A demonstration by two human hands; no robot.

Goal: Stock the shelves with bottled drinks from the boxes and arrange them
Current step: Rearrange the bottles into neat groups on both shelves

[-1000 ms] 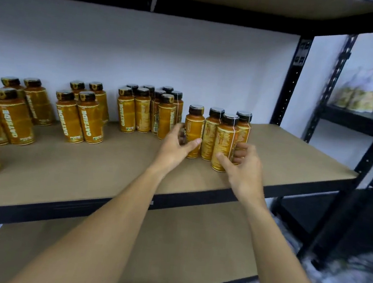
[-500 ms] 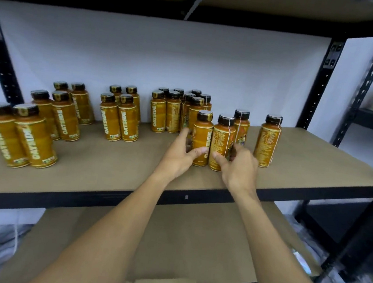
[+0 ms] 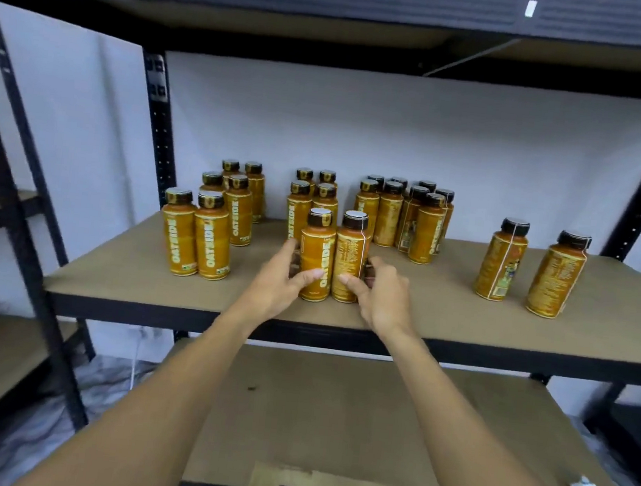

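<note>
Left grip [image 3: 273, 283], right grip [image 3: 382, 298], clasping cylindrical bottles [image 3: 316, 260]

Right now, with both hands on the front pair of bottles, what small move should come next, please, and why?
Probably slide the front pair back against the four-bottle group behind it. The left hand and right hand grip it, and the left group stands three rows deep.

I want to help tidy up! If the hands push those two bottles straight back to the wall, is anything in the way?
Yes. A group of four bottles stands right behind the two held bottles, and a bigger group just right of it, both before the wall.
</note>
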